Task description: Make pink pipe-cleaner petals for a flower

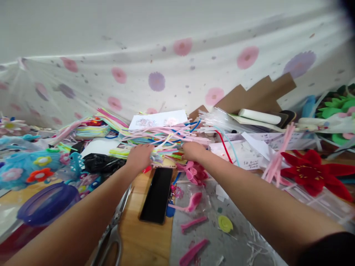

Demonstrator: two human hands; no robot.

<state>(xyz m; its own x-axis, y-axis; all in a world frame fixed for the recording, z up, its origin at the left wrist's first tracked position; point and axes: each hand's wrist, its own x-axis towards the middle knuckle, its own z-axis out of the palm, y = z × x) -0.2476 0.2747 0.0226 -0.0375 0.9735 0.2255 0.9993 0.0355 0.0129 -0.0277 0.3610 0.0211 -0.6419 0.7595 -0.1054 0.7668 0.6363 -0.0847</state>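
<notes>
A loose pile of pastel pipe cleaners (166,135), mostly pink with some blue, yellow and green, lies across the back of the table. My left hand (141,156) is closed over the near left part of this pile, with its fingertips partly hidden among the stems. From the other side, my right hand (193,150) grips stems of the same pile with curled fingers. Just below the right hand sits a pink fuzzy flower (194,173). A black phone (156,195) lies in front of the hands, between my forearms.
Large scissors (112,236) lie by my left forearm, near a purple-lidded container (48,203). Pink pieces (192,223) and a yellow-green coil (225,224) rest on a grey mat (210,244). A red flower (312,171) stands right; cardboard (249,98) leans behind.
</notes>
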